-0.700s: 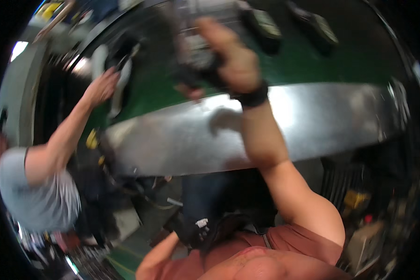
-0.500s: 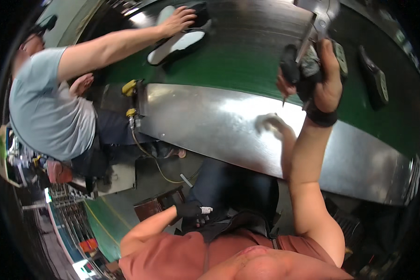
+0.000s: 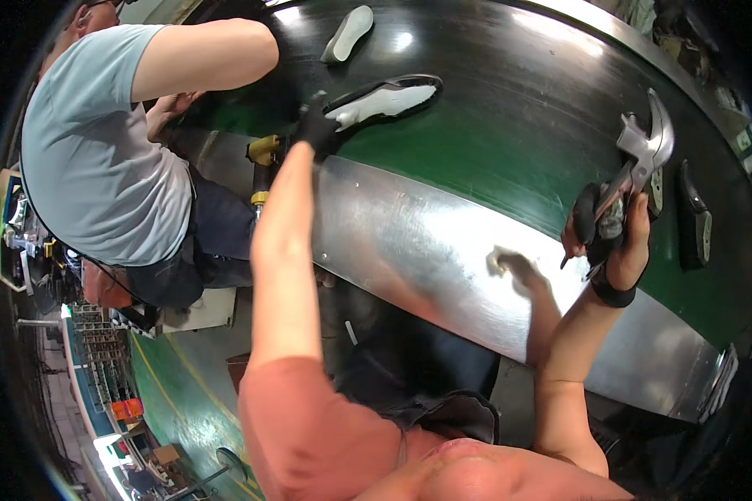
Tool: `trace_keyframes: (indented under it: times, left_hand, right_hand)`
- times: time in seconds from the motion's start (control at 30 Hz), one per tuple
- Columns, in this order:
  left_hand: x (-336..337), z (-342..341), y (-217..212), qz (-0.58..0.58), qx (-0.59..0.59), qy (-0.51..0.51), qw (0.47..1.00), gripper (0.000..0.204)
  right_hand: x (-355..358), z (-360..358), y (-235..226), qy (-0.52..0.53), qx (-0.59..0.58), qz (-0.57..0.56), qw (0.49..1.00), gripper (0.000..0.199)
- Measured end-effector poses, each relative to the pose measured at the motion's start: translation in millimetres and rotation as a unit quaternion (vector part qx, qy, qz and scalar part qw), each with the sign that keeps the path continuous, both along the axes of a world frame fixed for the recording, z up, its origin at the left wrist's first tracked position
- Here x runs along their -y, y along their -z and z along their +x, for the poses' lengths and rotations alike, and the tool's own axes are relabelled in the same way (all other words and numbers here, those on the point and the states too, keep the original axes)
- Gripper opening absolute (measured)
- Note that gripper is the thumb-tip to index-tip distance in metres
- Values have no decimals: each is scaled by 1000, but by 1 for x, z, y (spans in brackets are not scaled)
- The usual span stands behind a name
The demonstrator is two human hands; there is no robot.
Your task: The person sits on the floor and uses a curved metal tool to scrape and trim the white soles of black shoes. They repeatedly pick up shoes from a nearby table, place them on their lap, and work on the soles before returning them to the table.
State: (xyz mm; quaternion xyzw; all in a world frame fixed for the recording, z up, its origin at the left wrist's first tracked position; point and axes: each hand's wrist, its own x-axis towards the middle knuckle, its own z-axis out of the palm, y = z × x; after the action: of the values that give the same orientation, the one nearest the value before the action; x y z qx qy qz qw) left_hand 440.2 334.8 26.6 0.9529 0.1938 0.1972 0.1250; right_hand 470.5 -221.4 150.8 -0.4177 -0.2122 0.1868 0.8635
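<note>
My left hand (image 3: 316, 129), in a black glove, reaches out to the near end of a dark shoe (image 3: 384, 100) that lies with its white sole up on the green and black belt. Motion blurs its fingers, so whether they grip the shoe does not show. My right hand (image 3: 622, 238) is closed around a pair of metal lasting pincers (image 3: 643, 154), raised over the right side of the belt with the curved head upward. A dark wristband circles that wrist. Partly behind this hand lies a second shoe (image 3: 656, 194).
A shiny metal ledge (image 3: 409, 225) runs along the belt's near side. Another dark shoe (image 3: 695, 217) lies at the right, and a white-soled one (image 3: 348, 35) at the far left. A co-worker (image 3: 117, 159) sits at left beside a yellow-fitted tool (image 3: 263, 150).
My left hand has gone from my lap out to the white-soled shoe. The co-worker's arm has drawn back from the shoes. My right hand still holds the pincers, now farther right in view.
</note>
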Motion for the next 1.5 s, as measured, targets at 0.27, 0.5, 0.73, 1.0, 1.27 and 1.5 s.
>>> trace_keyframes:
  times: [0.27, 0.5, 0.73, 1.0, 1.27, 1.5]
  left_hand:
    - [197, 43, 16, -78, -56, -139, 986, 100]
    - [198, -40, -22, -286, 31, 28, 957, 62]
    - [238, -295, -51, -719, 150, 234, 637, 46]
    - [421, -333, -27, -431, 25, 424, 796, 22]
    - [435, -324, -14, -704, 1, 385, 597, 66]
    - [424, -320, -18, -690, -9, 392, 608, 78]
  right_hand:
    - [46, -132, 24, -104, -118, -27, 987, 37]
    - [100, -276, -11, 0, -189, -143, 971, 39]
    - [130, -387, -5, -37, -270, -202, 941, 40]
    - [94, -453, 41, -150, -213, -263, 929, 49]
    - [43, -467, 94, -88, -317, -40, 944, 55]
    - [45, -450, 71, -98, -393, 20, 914, 51]
